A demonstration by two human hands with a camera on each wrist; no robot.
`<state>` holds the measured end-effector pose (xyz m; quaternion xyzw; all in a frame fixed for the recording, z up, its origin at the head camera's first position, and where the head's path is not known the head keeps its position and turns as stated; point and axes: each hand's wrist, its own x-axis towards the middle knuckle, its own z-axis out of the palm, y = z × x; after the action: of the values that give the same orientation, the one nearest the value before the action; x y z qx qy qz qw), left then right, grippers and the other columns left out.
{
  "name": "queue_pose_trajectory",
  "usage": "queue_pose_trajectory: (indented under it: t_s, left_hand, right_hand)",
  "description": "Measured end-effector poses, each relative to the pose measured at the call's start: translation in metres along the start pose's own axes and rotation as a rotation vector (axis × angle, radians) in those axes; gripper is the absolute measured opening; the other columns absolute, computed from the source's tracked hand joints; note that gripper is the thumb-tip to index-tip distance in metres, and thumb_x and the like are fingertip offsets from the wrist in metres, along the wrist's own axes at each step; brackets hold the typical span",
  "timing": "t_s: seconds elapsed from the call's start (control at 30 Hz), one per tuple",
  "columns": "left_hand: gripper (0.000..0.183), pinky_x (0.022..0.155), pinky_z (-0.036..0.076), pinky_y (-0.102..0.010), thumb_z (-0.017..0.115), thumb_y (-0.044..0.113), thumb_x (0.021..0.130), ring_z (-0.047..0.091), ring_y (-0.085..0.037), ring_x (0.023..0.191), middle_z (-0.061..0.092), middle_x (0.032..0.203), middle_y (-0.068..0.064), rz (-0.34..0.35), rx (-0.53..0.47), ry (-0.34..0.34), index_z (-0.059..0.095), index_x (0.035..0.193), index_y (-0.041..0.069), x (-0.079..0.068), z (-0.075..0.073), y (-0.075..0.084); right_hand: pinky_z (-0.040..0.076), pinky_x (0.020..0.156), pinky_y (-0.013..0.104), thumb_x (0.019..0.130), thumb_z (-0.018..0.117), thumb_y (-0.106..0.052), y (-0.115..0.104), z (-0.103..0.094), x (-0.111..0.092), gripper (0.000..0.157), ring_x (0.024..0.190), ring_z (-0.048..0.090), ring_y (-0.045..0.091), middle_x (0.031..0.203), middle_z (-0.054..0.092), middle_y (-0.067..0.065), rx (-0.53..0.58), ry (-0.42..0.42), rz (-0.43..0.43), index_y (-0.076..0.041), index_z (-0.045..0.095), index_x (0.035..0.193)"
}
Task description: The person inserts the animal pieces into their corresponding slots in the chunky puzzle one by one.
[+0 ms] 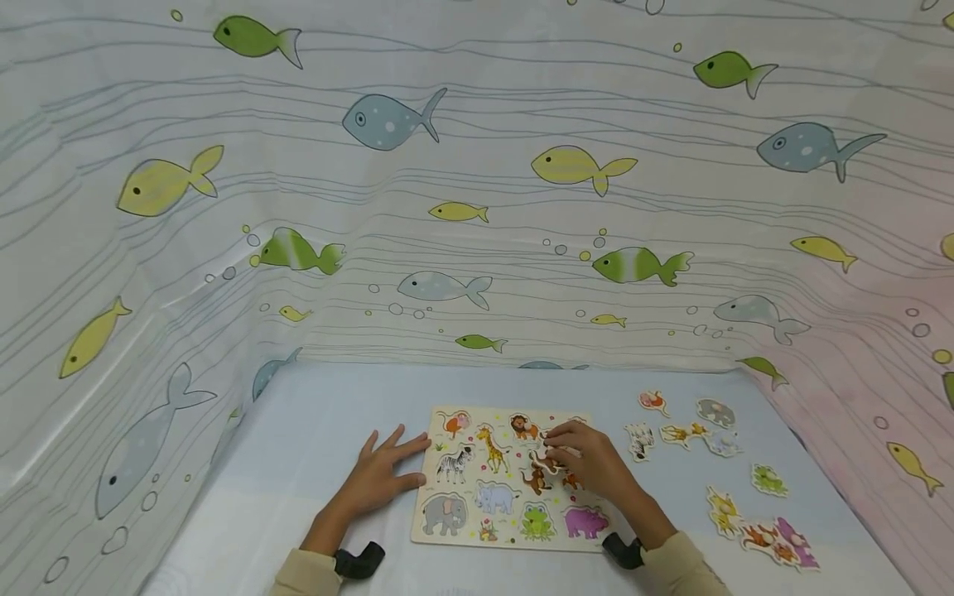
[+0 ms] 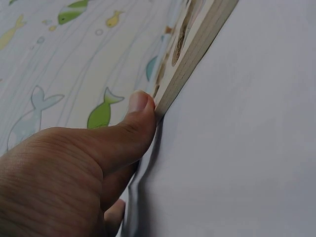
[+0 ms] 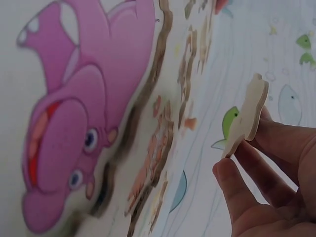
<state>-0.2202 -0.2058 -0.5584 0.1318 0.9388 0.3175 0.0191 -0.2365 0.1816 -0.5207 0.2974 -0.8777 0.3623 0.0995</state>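
A wooden puzzle board [image 1: 514,538] with animal pictures, among them a zebra, giraffe, elephant, frog and hippo, lies on the table. My left hand [image 1: 383,476] has its fingers spread beside the board's left edge; in the left wrist view the thumb [image 2: 140,111] rests right at the board's side. Over the board's right half, my right hand [image 1: 592,465] pinches a thin wooden puzzle piece [image 3: 249,111] between thumb and fingers. That piece shows bare wood in the right wrist view, so its picture is hidden there. The printed hippo [image 3: 94,108] is close by.
Loose animal pieces lie right of the board: a zebra [image 1: 639,442], an elephant [image 1: 715,412], a frog [image 1: 768,479], a purple piece [image 1: 797,545] and several others, some overlapping. A fish-patterned sheet [image 1: 477,248] rises behind the table and along its sides.
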Motion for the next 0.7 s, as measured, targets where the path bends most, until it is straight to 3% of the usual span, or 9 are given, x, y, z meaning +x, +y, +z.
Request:
queue_pose_trajectory:
  t_s: [0.27,0.5,0.7]
  left_hand:
    - [0.065,0.126,-0.004,-0.057,0.076,0.048,0.081,0.027,-0.033,0.152,0.052,0.151,0.007,-0.004,-0.001,0.009,0.058,0.141,0.029,0.000,0.000,0.001]
    - [0.065,0.126,-0.005,-0.056,0.076,0.047,0.082,0.027,-0.033,0.152,0.052,0.151,0.007,-0.007,0.001,0.007,0.058,0.141,0.029,0.000,-0.002,0.002]
    - [0.064,0.126,-0.005,-0.057,0.076,0.047,0.082,0.027,-0.033,0.152,0.052,0.151,0.006,0.001,-0.009,0.002,0.059,0.141,0.028,-0.001,-0.002,0.002]
  right_hand:
    - [0.061,0.079,0.027,0.090,0.073,-0.010,0.000,0.010,0.001,0.016,0.099,0.069,0.023,0.111,0.071,0.004,0.002,-0.039,0.025,-0.007,0.078,0.104]
    - [0.061,0.075,0.024,0.090,0.073,-0.010,0.002,0.016,0.003,0.016,0.095,0.070,0.021,0.108,0.071,0.004,0.036,-0.037,-0.017,-0.004,0.078,0.104]
    - [0.061,0.077,0.024,0.089,0.074,-0.009,-0.002,0.018,0.003,0.016,0.095,0.070,0.020,0.109,0.071,0.005,0.054,-0.065,0.018,-0.005,0.078,0.104]
